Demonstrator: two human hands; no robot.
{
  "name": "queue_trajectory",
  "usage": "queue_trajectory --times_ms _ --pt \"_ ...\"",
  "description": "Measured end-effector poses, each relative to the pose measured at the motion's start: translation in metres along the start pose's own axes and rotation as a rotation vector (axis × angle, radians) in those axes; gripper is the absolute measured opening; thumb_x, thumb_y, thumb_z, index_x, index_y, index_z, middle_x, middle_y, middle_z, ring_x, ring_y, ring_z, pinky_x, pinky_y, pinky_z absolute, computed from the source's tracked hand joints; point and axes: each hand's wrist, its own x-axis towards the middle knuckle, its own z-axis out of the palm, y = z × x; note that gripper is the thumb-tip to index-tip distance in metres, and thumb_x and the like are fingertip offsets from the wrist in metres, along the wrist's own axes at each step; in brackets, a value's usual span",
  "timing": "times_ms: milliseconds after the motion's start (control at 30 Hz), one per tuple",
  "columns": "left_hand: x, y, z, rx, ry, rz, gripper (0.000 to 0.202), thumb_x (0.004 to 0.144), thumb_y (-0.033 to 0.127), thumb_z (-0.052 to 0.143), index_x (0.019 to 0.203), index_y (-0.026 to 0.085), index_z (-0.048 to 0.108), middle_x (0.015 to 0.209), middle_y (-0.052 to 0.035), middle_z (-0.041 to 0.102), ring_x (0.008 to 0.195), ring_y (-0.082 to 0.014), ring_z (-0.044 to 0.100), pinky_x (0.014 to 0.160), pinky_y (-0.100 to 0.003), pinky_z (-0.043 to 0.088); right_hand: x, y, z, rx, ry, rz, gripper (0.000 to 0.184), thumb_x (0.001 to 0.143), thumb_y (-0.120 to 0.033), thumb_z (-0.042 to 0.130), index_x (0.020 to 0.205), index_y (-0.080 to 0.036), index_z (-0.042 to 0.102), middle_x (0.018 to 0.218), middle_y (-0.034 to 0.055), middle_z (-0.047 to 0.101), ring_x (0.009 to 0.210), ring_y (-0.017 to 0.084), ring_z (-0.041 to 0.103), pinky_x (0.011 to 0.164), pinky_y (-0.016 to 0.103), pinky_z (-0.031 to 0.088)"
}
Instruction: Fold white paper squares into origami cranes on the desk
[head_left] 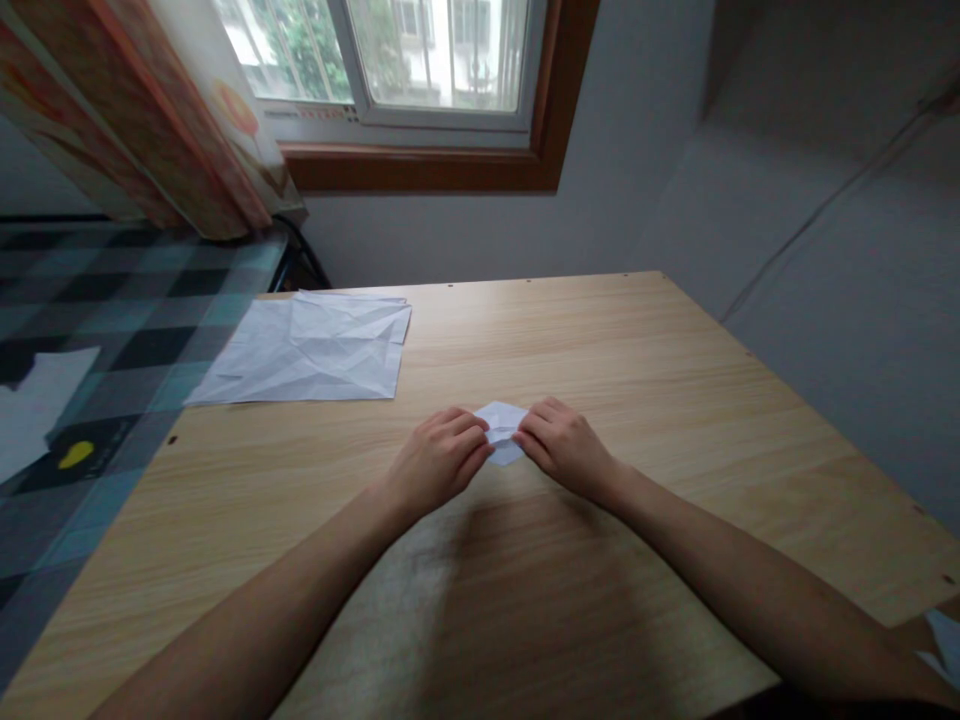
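Note:
A small piece of folded white paper point(501, 413) is at the middle of the wooden table point(585, 350), with pointed top and bottom edges showing between my hands. My left hand point(442, 452) pinches its left side, thumb and fingertips closed on the paper. On the opposite side my right hand point(566, 445) grips the right edge in the same way. The paper's outer ends are hidden under the fingers. A fold line runs across its middle.
Creased white sheets point(322, 345) lie at the table's far left corner. To the left is a surface with a checked cloth point(150, 345), bearing a torn white paper point(45, 405). A window point(442, 60) and a curtain point(172, 120) are beyond the table.

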Motion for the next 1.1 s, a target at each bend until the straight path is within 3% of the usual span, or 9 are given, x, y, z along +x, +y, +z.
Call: queue_trajectory --times_ms 100,167,267,333,467,633,733,967,1100 --pt "-0.0004 -0.001 0.0017 -0.005 0.016 -0.048 0.017 0.097 0.024 0.053 0.086 0.017 0.065 0.094 -0.0076 0.072 0.09 -0.0205 0.064 0.084 -0.035 0.053 0.0017 -0.0007 0.0011 0.024 -0.016 0.048 0.017 0.097 -0.025 0.057 0.083 -0.018 0.063 0.083 0.0085 0.067 0.084 0.023 0.057 0.076 0.035 0.047" --pt "-0.0005 -0.0011 0.0015 0.007 -0.001 -0.054 0.014 0.096 0.023 0.053 0.097 0.016 0.066 0.095 -0.0076 0.072 0.09 -0.0207 0.063 0.083 -0.035 0.053 0.0023 -0.0019 0.0014 0.042 -0.022 0.07 0.012 0.095 -0.024 0.061 0.086 -0.017 0.063 0.084 0.0084 0.067 0.084 0.024 0.058 0.076 0.035 0.048" --pt "-0.0002 0.0002 -0.0001 0.056 -0.054 0.001 0.023 0.096 0.02 0.051 0.114 0.02 0.066 0.106 -0.0062 0.072 0.095 -0.0213 0.062 0.085 -0.037 0.051 0.0025 -0.0032 0.0015 0.061 -0.026 0.108 0.009 0.094 -0.024 0.061 0.093 -0.016 0.064 0.089 0.0089 0.068 0.086 0.024 0.059 0.077 0.036 0.049" --pt "0.0001 0.0018 -0.0014 0.106 -0.087 0.038 0.026 0.095 0.019 0.051 0.115 0.024 0.067 0.113 -0.0054 0.071 0.099 -0.0231 0.061 0.087 -0.039 0.05 0.0025 -0.0034 0.0014 0.067 -0.027 0.122 0.009 0.094 -0.024 0.06 0.097 -0.017 0.066 0.094 0.0097 0.068 0.089 0.024 0.06 0.08 0.037 0.05" --pt "0.0004 0.0048 -0.0026 0.151 -0.105 0.032 0.025 0.096 0.024 0.052 0.113 0.024 0.07 0.115 -0.0065 0.07 0.101 -0.0246 0.06 0.087 -0.04 0.05 0.0032 -0.0025 0.0025 0.07 -0.001 0.153 0.026 0.092 -0.025 0.06 0.116 -0.016 0.064 0.117 0.0154 0.066 0.108 0.029 0.059 0.095 0.045 0.049" --pt "0.0003 0.0047 -0.002 0.136 -0.11 0.053 0.027 0.097 0.026 0.051 0.116 0.021 0.069 0.118 -0.0072 0.071 0.106 -0.0244 0.061 0.092 -0.041 0.049 0.0044 -0.0044 0.0044 0.02 -0.048 0.16 0.048 0.093 -0.027 0.057 0.137 -0.012 0.052 0.143 0.0197 0.055 0.136 0.035 0.044 0.114 0.056 0.034" --pt "0.0005 0.0042 -0.0013 0.116 -0.097 0.076 0.028 0.097 0.025 0.05 0.116 0.019 0.069 0.12 -0.0077 0.071 0.11 -0.0244 0.062 0.096 -0.041 0.049 0.0044 -0.0055 0.0045 0.059 -0.055 0.154 0.046 0.093 -0.024 0.056 0.137 -0.014 0.052 0.136 0.0161 0.062 0.133 0.032 0.049 0.116 0.056 0.03" --pt "0.0015 0.0065 -0.0029 0.115 -0.114 0.086 0.029 0.098 0.026 0.048 0.117 0.019 0.069 0.121 -0.0079 0.07 0.111 -0.0249 0.06 0.096 -0.041 0.047 0.0029 0.0011 0.0047 0.2 0.062 0.09 0.042 0.09 -0.021 0.06 0.131 -0.014 0.056 0.121 0.0158 0.068 0.112 0.028 0.06 0.102 0.049 0.046" --pt "0.001 0.0087 -0.0042 0.16 -0.114 0.058 0.026 0.096 0.026 0.05 0.113 0.021 0.069 0.114 -0.0083 0.069 0.106 -0.0258 0.058 0.093 -0.043 0.046 0.0023 0.0027 0.0061 0.178 0.045 0.052 0.03 0.092 -0.018 0.058 0.121 -0.017 0.065 0.109 0.0128 0.072 0.103 0.027 0.061 0.095 0.047 0.048"
